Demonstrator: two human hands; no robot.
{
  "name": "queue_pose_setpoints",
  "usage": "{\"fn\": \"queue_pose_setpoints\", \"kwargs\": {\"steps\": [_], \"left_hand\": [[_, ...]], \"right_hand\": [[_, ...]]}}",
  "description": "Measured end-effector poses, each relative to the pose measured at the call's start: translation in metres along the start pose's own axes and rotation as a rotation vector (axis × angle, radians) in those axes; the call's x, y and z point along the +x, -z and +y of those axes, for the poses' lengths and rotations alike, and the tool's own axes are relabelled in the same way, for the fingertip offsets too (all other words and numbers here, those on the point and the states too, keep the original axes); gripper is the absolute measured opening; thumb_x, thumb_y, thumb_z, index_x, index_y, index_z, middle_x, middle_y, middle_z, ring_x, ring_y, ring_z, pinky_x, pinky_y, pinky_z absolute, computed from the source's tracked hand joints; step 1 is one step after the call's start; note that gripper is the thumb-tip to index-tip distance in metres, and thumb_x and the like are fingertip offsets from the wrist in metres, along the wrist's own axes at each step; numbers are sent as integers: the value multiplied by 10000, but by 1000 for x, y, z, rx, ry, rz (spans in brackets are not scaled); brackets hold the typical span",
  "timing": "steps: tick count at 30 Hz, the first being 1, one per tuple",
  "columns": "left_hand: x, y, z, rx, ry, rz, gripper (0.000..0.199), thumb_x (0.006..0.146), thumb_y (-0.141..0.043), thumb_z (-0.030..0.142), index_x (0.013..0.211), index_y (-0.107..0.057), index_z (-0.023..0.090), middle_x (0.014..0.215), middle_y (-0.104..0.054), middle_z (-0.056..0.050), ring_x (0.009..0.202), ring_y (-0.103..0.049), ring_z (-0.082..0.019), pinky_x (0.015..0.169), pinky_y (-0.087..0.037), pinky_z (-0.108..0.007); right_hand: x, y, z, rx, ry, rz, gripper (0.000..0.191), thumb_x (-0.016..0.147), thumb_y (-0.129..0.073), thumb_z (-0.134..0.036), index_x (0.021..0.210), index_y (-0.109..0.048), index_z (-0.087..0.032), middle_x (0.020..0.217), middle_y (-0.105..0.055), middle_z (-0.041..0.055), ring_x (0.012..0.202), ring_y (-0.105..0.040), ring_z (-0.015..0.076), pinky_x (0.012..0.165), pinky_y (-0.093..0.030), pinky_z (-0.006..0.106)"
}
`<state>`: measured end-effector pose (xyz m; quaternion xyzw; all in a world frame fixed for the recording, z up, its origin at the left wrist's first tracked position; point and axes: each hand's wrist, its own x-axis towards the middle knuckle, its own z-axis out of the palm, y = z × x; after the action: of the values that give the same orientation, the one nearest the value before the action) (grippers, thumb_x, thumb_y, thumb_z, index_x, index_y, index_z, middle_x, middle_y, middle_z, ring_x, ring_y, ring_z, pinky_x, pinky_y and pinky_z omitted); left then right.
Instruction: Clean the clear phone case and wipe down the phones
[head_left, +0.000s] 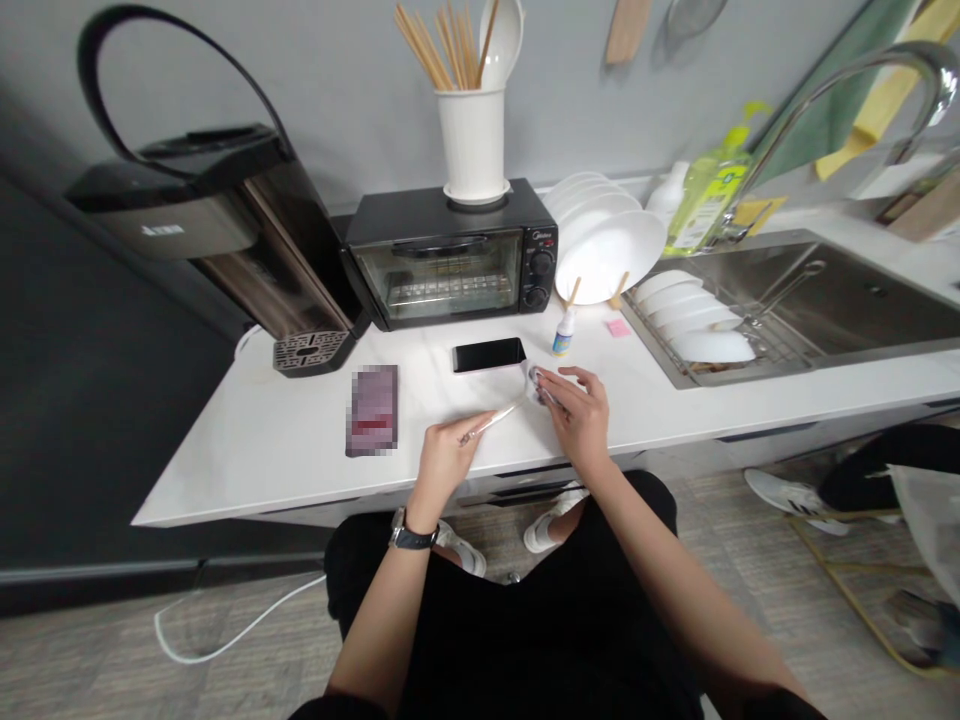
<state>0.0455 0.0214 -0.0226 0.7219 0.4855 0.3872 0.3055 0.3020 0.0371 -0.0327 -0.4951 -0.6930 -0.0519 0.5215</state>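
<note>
Between my hands, over the white counter, is a thin pale stick-like object. Its near end is in the closed fingers of my left hand, which has a dark watch on the wrist. My right hand is closed on a small crumpled whitish-grey cloth at the object's far end. Just beyond lies a black phone, flat on the counter. A small white bottle with a blue and yellow label stands behind my right hand, and a pink square lies to its right.
A blurred purple item lies at the left, before a tall black dispenser. Behind are a toaster oven, a white utensil holder and plates. A sink is at the right; a person's shoe shows below.
</note>
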Motion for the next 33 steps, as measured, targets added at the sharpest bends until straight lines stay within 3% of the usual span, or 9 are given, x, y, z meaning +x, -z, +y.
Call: {"fn": "queue_pose_setpoints", "kwargs": {"steps": [3,7,9,12,17,22,25,29,33], "left_hand": [[1,-1,-1,31,-7,11,311,1066,-637,411,1204,-912,449,1236,-892,30,1065,-885,-349,1022,-722,-530],[2,2,-4,156,-1,8,327,986,-630,318,798,-888,393,800,-866,-53,722,-822,-345,771,-695,-508],[3,3,-5,163,-24,-8,360,944,-610,261,711,-852,390,728,-834,-65,698,-807,-339,741,-674,-484],[4,3,-8,116,-87,-13,363,937,-603,226,757,-880,376,815,-870,-61,771,-830,-323,757,-666,-437],[4,1,-11,130,-104,46,319,932,-653,153,716,-850,279,678,-808,-18,610,-760,-242,630,-607,-346],[2,1,-7,34,-113,50,328,1043,-684,247,1200,-931,395,1173,-908,-7,967,-888,-329,878,-735,-467],[2,1,-6,22,-107,62,323,1043,-696,281,1206,-932,430,1179,-898,1,907,-891,-347,842,-744,-495],[3,-1,-9,50,-113,85,302,1044,-688,336,1203,-941,373,1134,-912,-29,834,-881,-332,790,-732,-478],[4,0,-15,175,-105,77,308,983,-647,283,923,-946,324,861,-898,-49,678,-830,-305,678,-680,-422]], "right_hand": [[-12,-14,-30,19,-30,12,289,1115,-692,-213,1312,-877,-316,1347,-885,50,1291,-779,339,1063,-639,569],[-31,-33,-75,128,47,-157,417,1104,-681,-157,1432,-824,-370,1426,-854,2,1361,-763,326,1124,-637,570],[-37,-39,-86,161,85,-179,459,1100,-681,-147,1466,-804,-396,1435,-848,-11,1340,-780,327,1097,-657,571],[-38,-38,-84,170,136,-155,489,1089,-708,-148,1490,-789,-416,1403,-863,-11,1324,-793,338,1063,-673,570],[-26,-20,-53,150,255,-137,450,1090,-713,-122,1489,-788,-318,1421,-859,20,1354,-765,333,1059,-666,525],[-5,-4,-9,11,96,-44,326,1113,-687,-162,1364,-862,-271,1345,-887,67,1385,-757,334,1119,-658,554],[1,-3,3,4,41,-13,325,1109,-686,-170,1346,-873,-289,1332,-890,66,1366,-768,332,1124,-669,572],[-7,-16,-22,26,30,-10,360,1110,-670,-146,1390,-851,-282,1384,-873,61,1381,-762,326,1138,-666,547],[-25,-33,-70,158,139,-135,450,1108,-663,-133,1498,-791,-314,1429,-855,30,1386,-762,323,1128,-666,531]]}}
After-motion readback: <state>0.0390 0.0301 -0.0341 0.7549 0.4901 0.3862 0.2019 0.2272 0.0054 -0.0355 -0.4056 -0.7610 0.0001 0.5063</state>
